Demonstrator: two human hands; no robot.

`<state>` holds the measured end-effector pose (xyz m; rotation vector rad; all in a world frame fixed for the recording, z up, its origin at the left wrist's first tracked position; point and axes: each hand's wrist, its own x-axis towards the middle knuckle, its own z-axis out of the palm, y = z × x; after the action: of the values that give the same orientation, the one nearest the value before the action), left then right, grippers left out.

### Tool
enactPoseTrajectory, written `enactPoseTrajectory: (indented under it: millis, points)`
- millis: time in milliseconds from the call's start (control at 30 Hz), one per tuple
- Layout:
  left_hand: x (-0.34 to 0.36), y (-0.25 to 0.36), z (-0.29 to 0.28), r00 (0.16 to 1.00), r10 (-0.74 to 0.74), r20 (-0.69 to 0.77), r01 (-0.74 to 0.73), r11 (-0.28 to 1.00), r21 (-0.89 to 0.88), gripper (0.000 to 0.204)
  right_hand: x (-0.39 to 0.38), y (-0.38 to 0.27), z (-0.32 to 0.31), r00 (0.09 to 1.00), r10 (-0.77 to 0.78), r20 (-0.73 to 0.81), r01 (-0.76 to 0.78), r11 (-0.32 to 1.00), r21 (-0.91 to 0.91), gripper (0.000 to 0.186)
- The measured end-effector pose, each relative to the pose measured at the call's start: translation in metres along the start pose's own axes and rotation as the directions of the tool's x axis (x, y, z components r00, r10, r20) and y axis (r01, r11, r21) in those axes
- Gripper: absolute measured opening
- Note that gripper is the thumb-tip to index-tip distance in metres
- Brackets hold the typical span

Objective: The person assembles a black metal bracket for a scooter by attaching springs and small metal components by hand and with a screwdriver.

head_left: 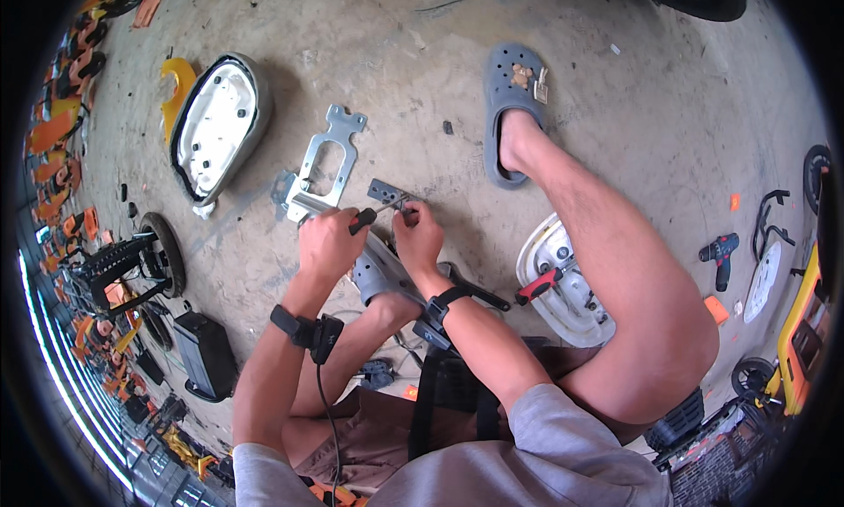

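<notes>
A screwdriver with a red and black handle (361,220) is gripped in my left hand (329,245), its shaft pointing right toward my other hand. My right hand (417,236) is closed, thumb and fingertips pinched at the shaft's tip; what they hold is too small to make out. Just beyond the fingers lies a dark flat plate with holes (384,191). A silver metal bracket (350,169) with a large cutout extends away from my left hand, a shiny rounded metal part (308,206) at its near end. My left foot, in a grey clog (373,274), is below both hands.
A grey-rimmed seat (255,112) lies underside up at the left, beside a yellow curved part (180,87). Right of my hands are a white shell (576,321) and a red-handled tool (540,286). A cordless drill (722,259) lies farther right; a black box (204,353) stands left.
</notes>
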<state>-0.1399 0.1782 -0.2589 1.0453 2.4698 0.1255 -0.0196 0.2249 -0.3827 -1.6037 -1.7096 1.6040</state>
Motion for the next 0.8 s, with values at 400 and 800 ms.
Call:
enactPoseTrajectory:
  millis: [400, 800]
  points:
    - [0.001, 0.01, -0.004, 0.998, -0.057, 0.033, 0.057, 0.998, -0.009, 0.022, 0.01, -0.037, -0.022, 0.995, -0.02, -0.1, 0.05, 0.95, 0.308, 0.022]
    - [0.004, 0.041, 0.017, 0.995, -0.096, 0.014, 0.097, 0.99, -0.1, 0.011, -0.103, -0.382, -0.231, 0.193, -0.967, 0.167, 0.442, 0.237, 0.865, 0.037]
